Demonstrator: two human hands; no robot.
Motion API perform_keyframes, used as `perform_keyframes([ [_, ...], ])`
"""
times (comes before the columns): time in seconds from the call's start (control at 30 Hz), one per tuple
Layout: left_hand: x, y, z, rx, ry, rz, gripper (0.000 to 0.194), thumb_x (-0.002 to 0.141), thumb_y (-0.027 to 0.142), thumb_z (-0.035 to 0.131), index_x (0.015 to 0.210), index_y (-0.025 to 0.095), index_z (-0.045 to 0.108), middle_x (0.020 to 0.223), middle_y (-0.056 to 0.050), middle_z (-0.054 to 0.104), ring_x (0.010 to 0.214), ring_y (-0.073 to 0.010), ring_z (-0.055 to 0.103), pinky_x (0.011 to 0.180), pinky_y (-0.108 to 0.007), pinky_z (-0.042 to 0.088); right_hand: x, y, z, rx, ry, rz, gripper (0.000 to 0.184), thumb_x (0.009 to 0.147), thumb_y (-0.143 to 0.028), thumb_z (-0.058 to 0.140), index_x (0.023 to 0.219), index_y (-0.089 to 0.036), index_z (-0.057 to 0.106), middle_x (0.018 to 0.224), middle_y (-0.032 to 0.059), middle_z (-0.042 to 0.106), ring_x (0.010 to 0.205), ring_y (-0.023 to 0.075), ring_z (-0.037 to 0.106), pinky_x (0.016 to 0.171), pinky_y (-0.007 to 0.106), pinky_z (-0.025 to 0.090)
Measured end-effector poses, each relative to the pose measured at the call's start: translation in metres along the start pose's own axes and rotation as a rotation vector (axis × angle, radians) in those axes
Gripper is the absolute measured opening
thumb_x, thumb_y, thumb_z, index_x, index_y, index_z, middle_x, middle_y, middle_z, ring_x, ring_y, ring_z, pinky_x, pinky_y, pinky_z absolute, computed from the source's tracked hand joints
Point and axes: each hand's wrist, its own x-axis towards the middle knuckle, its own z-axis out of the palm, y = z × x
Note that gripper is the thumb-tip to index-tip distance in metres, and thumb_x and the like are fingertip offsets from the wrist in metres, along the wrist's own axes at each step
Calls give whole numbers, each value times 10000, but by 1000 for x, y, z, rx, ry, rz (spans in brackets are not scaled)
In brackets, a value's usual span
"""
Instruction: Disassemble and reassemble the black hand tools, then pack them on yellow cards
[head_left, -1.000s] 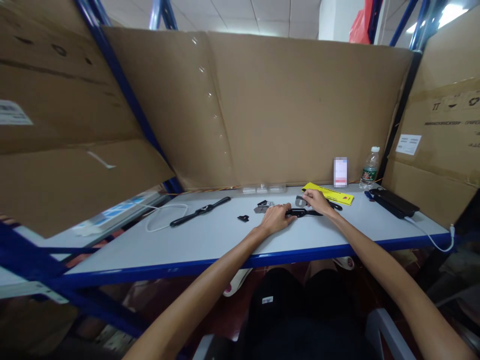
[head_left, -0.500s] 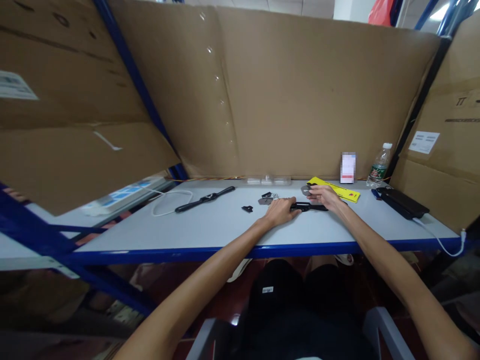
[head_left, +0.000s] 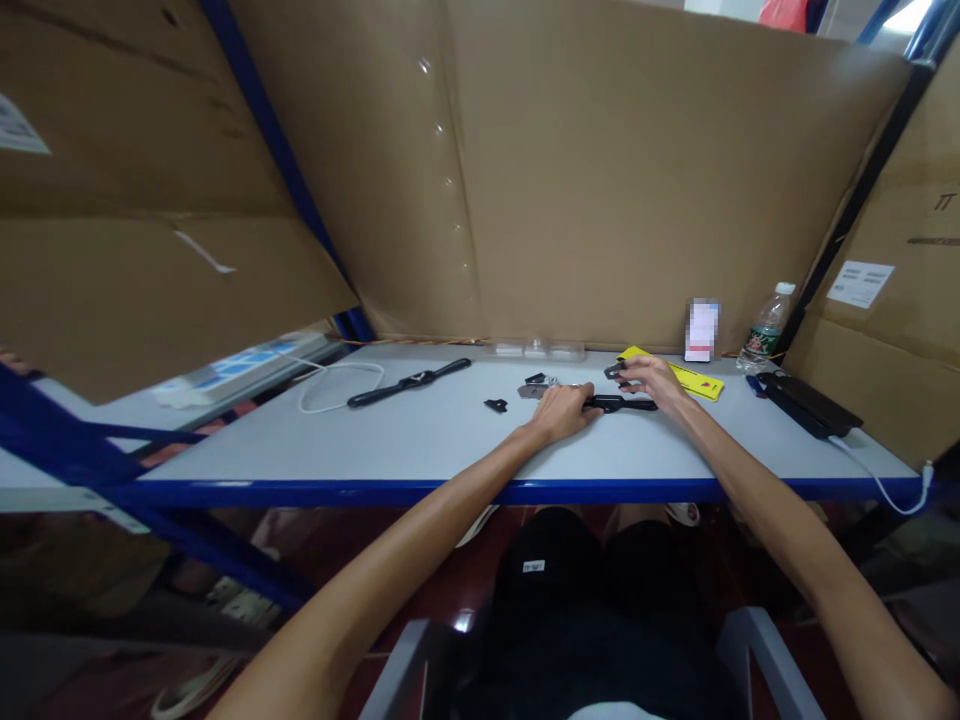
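Two bare hands work over a pale tabletop (head_left: 360,450): the left hand (head_left: 561,412) is closed over one end of a black two-handled tool (head_left: 621,404), whose body and other handle stick out at its three o'clock, though how firmly it grips I cannot tell; the right hand (head_left: 654,382) has a narrow pinch, thumb and fingers on a small dark plate (head_left: 614,371) at the tool's twelve o'clock. From the left hand, a grey blade (head_left: 531,391) lies just beside it at ten o'clock, a small black part (head_left: 496,405) near it at nine, and a second black tool (head_left: 409,382) well apart, also toward nine, while a clear plastic pack (head_left: 536,350) sits at eleven. From the right hand, a yellow strip (head_left: 699,382) shows at three o'clock, a phone (head_left: 701,332) stands between one and two, a bottle (head_left: 763,335) at two, and a black case (head_left: 811,403) farther off at three
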Motion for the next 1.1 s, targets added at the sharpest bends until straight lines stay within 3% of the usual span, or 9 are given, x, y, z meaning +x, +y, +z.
perform_keyframes([
  [0.13, 2, -2, 3, -27, -10, -2, 311, 944, 460, 589, 1138, 223, 646, 1056, -120, 755, 1001, -314, 689, 832, -355, 421, 14, -9, -4, -203, -70, 12, 160, 717, -195, 802, 837, -142, 711, 772, 74, 712, 653, 165, 652, 515, 255, 535],
  [0.3, 4, -4, 5, -26, -3, 7, 313, 938, 453, 594, 1144, 225, 655, 1060, -119, 755, 992, -316, 691, 819, -350, 425, 27, -4, 5, -408, -179, 47, 113, 698, -204, 792, 771, -144, 730, 674, 45, 667, 596, 136, 587, 488, 232, 473],
  [0.63, 3, -3, 3, -43, 2, -32, 280, 915, 449, 635, 1095, 242, 690, 1029, -92, 768, 978, -287, 698, 798, -325, 437, 15, 5, 10, -513, -258, 33, 158, 661, -272, 700, 760, -158, 747, 509, -45, 535, 499, 107, 432, 491, 252, 298],
  [0.9, 5, -5, 4, -73, 12, -31, 364, 932, 552, 583, 1022, 234, 736, 946, -78, 772, 912, -274, 698, 728, -308, 414, 13, 7, 15, -573, -300, -14, 176, 677, -300, 656, 706, -150, 742, 469, -49, 474, 497, 108, 390, 499, 264, 271],
  [1.1, 6, -6, 3, -87, 8, -40, 347, 940, 511, 565, 995, 227, 756, 897, -73, 762, 867, -259, 678, 721, -306, 398, 16, 10, 14, -621, -312, -19, 213, 699, -328, 655, 718, -139, 751, 497, -31, 475, 532, 116, 398, 520, 273, 266],
])
